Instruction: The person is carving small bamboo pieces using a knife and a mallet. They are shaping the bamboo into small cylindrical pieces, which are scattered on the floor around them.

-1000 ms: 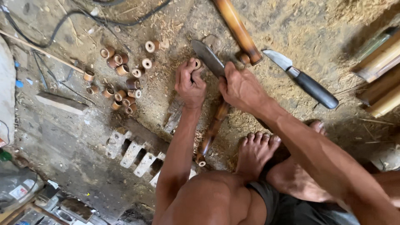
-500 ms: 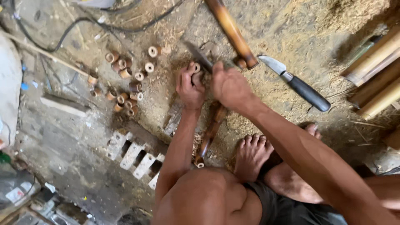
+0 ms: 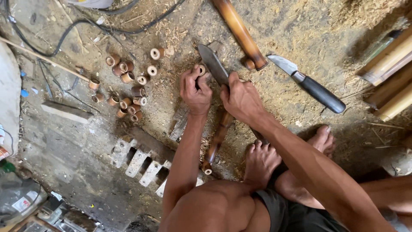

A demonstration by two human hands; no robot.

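My left hand grips a short bamboo ring piece, holding it against a wooden block on the ground. My right hand is closed around the handle of a broad machete, whose dark blade rests right beside the bamboo piece. A thin bamboo stick lies under my hands, running back toward my body. My bare feet rest on the sawdust just behind.
Several cut bamboo rings lie scattered to the left. A thick bamboo pole and a black-handled knife lie to the right of the blade. More bamboo poles lie at the far right; black cables at the top left.
The machete blade has swung from the left hand's right side up over the bamboo piece. Both hands stay close together on the block.
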